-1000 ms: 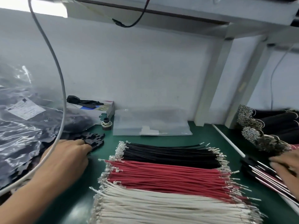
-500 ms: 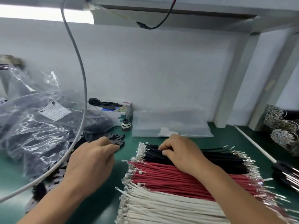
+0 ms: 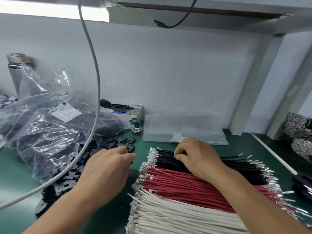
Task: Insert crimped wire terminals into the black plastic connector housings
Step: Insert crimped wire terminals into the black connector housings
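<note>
Moved: right hand now pinches black wires, fingers curled | left hand over black housings, grasp unclear | risk: neighbouring wires beside the pinch snag, lifting several.

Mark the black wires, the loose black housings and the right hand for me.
black wires (image 3: 239,171): head view, mid-length of the bundle.
loose black housings (image 3: 118,143): head view, far end of the pile.
right hand (image 3: 195,157): head view, back of the hand, fingers curled on the black wires.

Left hand palm down, fingers curled forward. Right hand knuckles up, fingertips pinching downward.
</note>
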